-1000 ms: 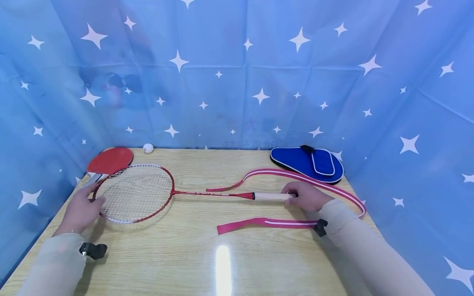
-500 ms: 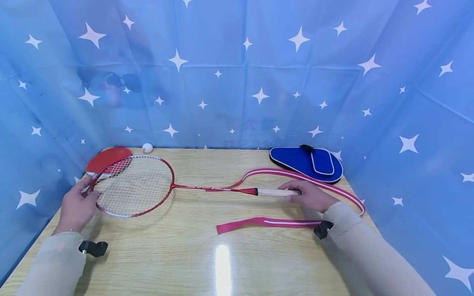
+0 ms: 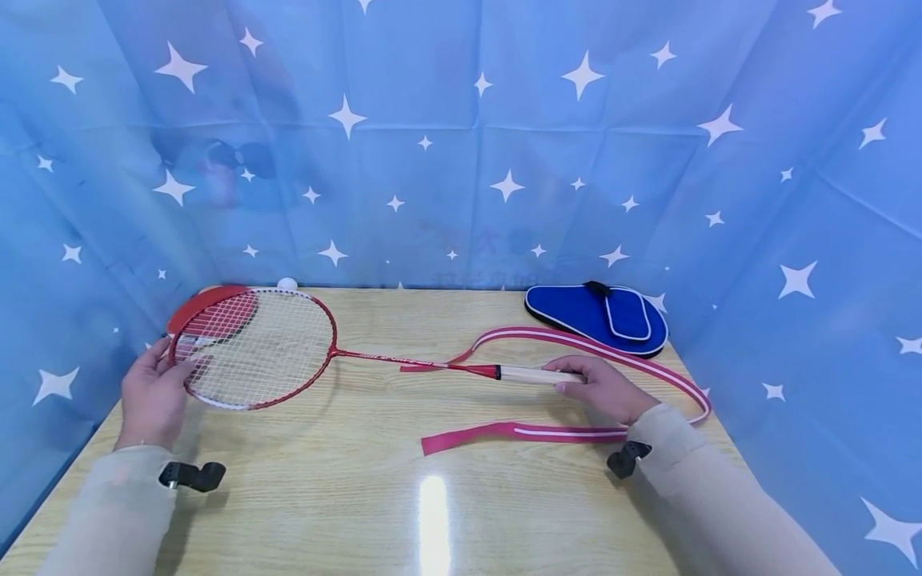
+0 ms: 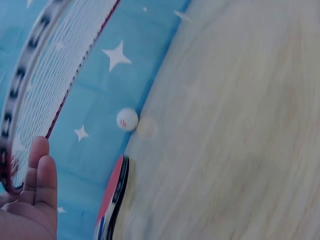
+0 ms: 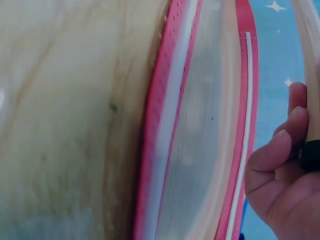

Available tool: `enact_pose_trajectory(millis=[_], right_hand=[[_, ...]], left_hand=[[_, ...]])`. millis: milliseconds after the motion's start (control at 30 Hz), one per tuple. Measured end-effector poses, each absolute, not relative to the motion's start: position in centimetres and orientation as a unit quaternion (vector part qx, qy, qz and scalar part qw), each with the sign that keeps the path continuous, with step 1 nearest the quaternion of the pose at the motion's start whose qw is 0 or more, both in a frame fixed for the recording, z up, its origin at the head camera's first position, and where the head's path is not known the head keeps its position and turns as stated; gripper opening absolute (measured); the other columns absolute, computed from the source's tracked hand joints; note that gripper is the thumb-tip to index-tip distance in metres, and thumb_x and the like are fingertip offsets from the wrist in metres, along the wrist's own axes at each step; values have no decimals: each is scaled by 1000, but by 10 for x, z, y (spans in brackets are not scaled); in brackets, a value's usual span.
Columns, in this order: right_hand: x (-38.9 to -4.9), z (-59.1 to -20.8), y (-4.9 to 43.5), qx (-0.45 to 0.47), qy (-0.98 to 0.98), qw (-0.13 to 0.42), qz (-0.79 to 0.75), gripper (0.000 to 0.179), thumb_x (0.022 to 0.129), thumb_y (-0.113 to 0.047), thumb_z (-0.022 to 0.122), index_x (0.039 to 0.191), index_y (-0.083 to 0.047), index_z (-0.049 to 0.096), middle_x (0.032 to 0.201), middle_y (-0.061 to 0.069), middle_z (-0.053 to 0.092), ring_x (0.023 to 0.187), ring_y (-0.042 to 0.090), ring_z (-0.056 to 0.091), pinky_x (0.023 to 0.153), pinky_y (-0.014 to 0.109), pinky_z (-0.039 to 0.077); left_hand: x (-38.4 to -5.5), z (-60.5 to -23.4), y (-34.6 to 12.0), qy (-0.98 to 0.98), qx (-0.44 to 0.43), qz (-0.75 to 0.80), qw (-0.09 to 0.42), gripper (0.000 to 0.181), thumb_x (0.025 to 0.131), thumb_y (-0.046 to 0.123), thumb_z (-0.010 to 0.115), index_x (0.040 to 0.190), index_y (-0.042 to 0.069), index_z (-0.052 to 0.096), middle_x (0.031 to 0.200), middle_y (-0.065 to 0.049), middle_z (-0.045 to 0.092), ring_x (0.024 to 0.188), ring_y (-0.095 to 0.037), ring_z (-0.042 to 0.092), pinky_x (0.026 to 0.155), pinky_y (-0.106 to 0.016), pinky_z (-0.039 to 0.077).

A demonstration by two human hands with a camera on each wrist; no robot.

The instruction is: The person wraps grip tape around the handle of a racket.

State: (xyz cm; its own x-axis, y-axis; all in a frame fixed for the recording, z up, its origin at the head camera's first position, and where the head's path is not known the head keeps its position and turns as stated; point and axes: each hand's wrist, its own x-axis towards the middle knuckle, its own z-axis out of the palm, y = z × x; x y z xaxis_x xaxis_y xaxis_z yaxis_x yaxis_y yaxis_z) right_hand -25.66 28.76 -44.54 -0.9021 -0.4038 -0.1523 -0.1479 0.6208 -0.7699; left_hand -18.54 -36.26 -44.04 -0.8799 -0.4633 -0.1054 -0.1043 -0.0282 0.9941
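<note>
While one racket [image 3: 376, 357] is held above the table [image 3: 346, 480], its rim [image 3: 246, 407] is pinched by the left hand [image 3: 154, 396], its handle [image 3: 533, 375] gripped by the right hand [image 3: 598, 386]. One paddle [image 4: 116, 192], ball [image 4: 127, 119], strap [image 3: 562, 434] and case [image 3: 576, 312], contents hidden, are seen.

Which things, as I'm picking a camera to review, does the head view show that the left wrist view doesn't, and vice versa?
Head view only: the pink strap, the blue case and the right hand holding the racket handle.
Left wrist view only: a clear red mark on the white ball.
Both: the left hand at the racket head, the red paddle, that ball, the table and the starry curtain.
</note>
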Motion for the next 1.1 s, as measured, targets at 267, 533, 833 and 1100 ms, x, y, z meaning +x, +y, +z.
enact_pose_trajectory(millis=[267,533,833,1100], right_hand=[[-249,-450,281,-132,891,155,-407,33,103,-34,68,136,-33,68,141,2,62,126,28,54,106,54,44],[-244,-452,278,-119,895,146,-405,33,102,-35,70,136,-35,68,130,0,65,108,26,55,93,42,43],[-238,-451,273,-132,878,156,-432,34,103,-33,69,137,-29,68,119,6,64,92,30,53,81,37,45],[-237,-452,274,-135,875,160,-436,33,102,-34,71,135,-31,69,121,4,66,97,31,55,85,38,46]], left_hand=[[-194,-438,-340,-602,126,-766,185,72,108,-4,45,170,19,16,175,-12,22,157,-20,33,99,-12,49],[-197,-432,-317,-534,111,-806,229,83,105,-14,40,170,27,6,177,-7,12,161,-22,23,107,-18,47],[-191,-428,-293,-556,134,-790,220,102,108,-2,48,163,44,-24,177,6,-6,161,-17,17,118,-26,40],[-191,-426,-286,-550,125,-800,207,103,110,0,44,156,50,-34,176,10,-14,163,-16,11,123,-31,34]])
